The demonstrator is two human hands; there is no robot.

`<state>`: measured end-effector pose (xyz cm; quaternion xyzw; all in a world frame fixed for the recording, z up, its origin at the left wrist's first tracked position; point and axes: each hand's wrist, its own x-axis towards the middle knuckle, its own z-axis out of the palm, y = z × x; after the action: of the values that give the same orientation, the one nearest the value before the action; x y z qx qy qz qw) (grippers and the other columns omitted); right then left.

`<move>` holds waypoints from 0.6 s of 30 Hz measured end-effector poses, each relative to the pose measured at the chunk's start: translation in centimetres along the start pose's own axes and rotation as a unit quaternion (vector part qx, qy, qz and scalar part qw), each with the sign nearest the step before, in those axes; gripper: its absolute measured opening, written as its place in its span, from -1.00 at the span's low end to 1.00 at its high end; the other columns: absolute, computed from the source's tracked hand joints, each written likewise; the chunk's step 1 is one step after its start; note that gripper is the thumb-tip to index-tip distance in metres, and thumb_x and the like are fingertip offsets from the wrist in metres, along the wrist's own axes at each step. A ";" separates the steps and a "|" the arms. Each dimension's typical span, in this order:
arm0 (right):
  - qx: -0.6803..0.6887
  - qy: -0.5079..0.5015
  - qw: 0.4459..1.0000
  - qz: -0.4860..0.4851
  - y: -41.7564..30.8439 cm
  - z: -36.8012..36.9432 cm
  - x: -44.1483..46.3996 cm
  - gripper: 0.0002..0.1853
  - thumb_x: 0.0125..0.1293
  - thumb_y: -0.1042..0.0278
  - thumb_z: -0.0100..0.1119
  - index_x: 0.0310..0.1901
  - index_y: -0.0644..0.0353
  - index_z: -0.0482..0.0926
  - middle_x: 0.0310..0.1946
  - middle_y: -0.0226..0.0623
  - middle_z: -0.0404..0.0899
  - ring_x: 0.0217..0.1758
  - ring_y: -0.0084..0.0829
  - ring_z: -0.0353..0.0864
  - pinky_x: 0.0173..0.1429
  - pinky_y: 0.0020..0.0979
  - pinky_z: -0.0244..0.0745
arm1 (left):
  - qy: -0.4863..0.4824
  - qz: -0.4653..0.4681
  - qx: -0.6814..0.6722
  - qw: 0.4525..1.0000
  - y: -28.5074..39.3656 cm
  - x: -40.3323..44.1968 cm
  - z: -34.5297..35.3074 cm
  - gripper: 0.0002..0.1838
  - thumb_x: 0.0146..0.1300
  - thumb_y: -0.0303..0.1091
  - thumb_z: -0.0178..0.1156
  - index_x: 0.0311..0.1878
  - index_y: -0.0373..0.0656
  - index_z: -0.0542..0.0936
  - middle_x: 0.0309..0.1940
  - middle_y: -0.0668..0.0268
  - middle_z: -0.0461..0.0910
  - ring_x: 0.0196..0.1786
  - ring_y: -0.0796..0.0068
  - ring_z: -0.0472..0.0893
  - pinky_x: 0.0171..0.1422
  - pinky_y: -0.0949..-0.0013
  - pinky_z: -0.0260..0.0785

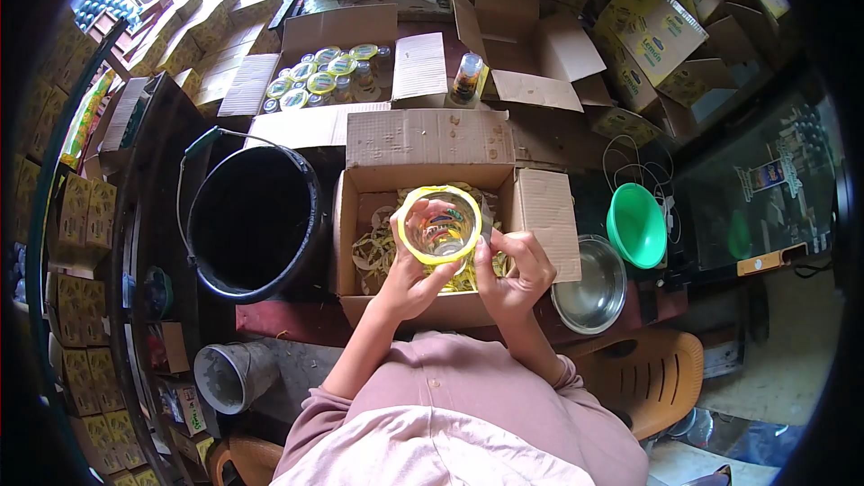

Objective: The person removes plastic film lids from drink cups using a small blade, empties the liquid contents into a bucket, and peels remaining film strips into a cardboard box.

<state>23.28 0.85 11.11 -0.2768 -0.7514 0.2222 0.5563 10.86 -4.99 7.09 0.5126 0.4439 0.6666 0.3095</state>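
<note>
head cam: l grip [410, 277] half-curled round clear cup [447, 236], r grip [515, 277] pinched nearly closed on yellow rim [438, 189].

Glass [443, 232]: clear, yellow-rimmed, small multicoloured print. Scraps [376, 250]: yellow. Carton [427, 137]: plain brown. Large bucket [252, 225]: black. Bowl [635, 225]: solid green. Basin [589, 286]: silver. Shirt [472, 367]: dusty pink. Chair [650, 360]: orange-tan. Lemon box [652, 29]: yellow, green lettering.
</note>
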 end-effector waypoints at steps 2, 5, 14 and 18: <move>-0.006 0.003 1.000 0.006 -0.1 0.1 -0.1 -0.79 -0.06 0.65 0.26 -0.32 0.26 0.60 -0.57 -0.32 0.51 -0.54 -0.51 0.53 -0.45 -0.53 0.41 | 0.015 -0.007 0.016 1.000 0.1 0.0 0.2 -0.17 0.07 -0.53 0.23 0.27 -0.16 -0.12 0.11 0.05 0.19 0.22 0.24 0.30 0.27 0.23 0.21; -0.014 0.009 1.000 -0.003 -0.2 0.0 0.2 -0.77 -0.06 0.65 0.26 -0.29 0.24 0.61 -0.57 -0.31 0.51 -0.55 -0.49 0.54 -0.43 -0.51 0.46 | 0.017 0.003 0.072 0.997 0.1 0.2 0.3 -0.16 0.04 -0.52 0.27 0.27 -0.18 -0.09 0.09 0.07 0.20 0.19 0.25 0.32 0.24 0.26 0.24; 0.028 -0.024 0.999 -0.002 0.3 -0.4 1.3 -0.75 -0.08 0.70 0.25 -0.29 0.25 0.61 -0.56 -0.29 0.51 -0.53 -0.49 0.54 -0.41 -0.53 0.45 | -0.020 0.052 0.145 0.988 0.4 0.1 -0.7 -0.15 -0.04 -0.54 0.32 0.27 -0.22 0.02 0.07 0.17 0.12 0.16 0.28 0.35 0.18 0.29 0.34; 0.018 -0.028 0.999 0.001 0.5 -0.4 0.7 -0.75 -0.09 0.71 0.24 -0.30 0.26 0.60 -0.55 -0.28 0.52 -0.53 -0.49 0.54 -0.42 -0.52 0.45 | -0.034 0.020 0.151 0.988 0.1 0.0 -1.1 -0.14 -0.04 -0.50 0.32 0.25 -0.20 -0.03 0.09 0.09 0.18 0.17 0.23 0.35 0.22 0.25 0.26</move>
<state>23.63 1.72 11.39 -0.2616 -0.7624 0.2439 0.5393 9.83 -5.35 7.12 0.5849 0.5179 0.5802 0.2302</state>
